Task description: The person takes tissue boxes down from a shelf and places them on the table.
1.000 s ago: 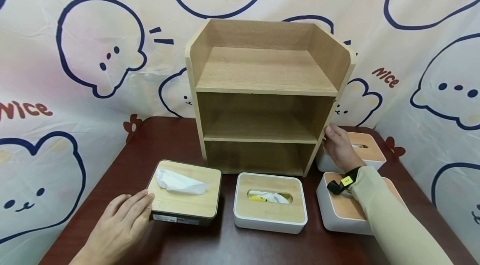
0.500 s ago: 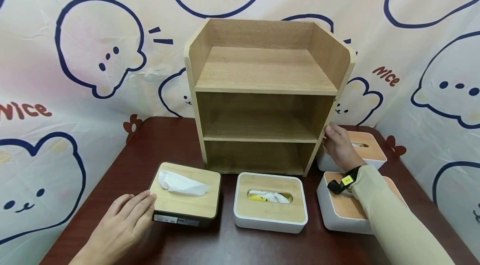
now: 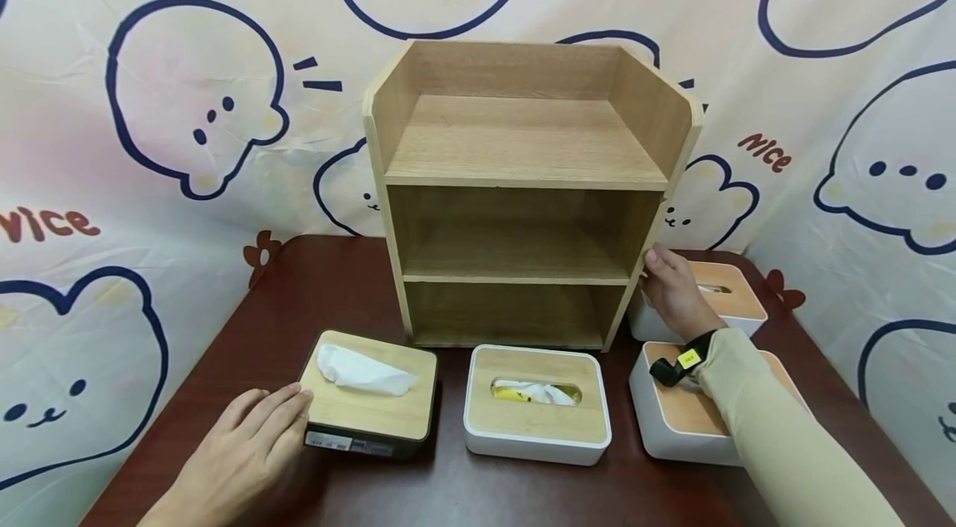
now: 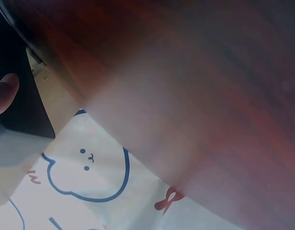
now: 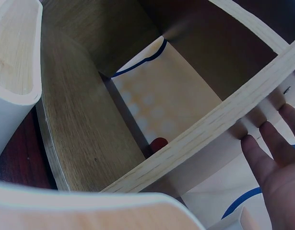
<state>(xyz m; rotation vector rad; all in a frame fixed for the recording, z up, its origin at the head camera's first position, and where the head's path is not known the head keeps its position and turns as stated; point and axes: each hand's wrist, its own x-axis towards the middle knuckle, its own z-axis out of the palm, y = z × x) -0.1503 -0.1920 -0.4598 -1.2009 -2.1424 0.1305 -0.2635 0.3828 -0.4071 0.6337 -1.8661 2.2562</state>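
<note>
In the head view my left hand rests its nearly straight fingers on the left edge of a tissue box with black sides and a pale wood lid. White tissue sticks out of its slot. A fingertip shows against a dark face in the left wrist view. My right hand touches the right side panel of a three-tier wooden shelf. Extended fingers press on that panel's outer face in the right wrist view. The thumb is hidden there.
A white tissue box with a wood lid stands in front of the shelf. Two white boxes with orange-tan lids, a near box and a far box, stand at the right. The dark red table meets a cartoon-printed backdrop.
The black-sided tissue box has shifted slightly toward me and settled flatter, with my left hand moving along slightly. My right hand stays at the shelf's side.
</note>
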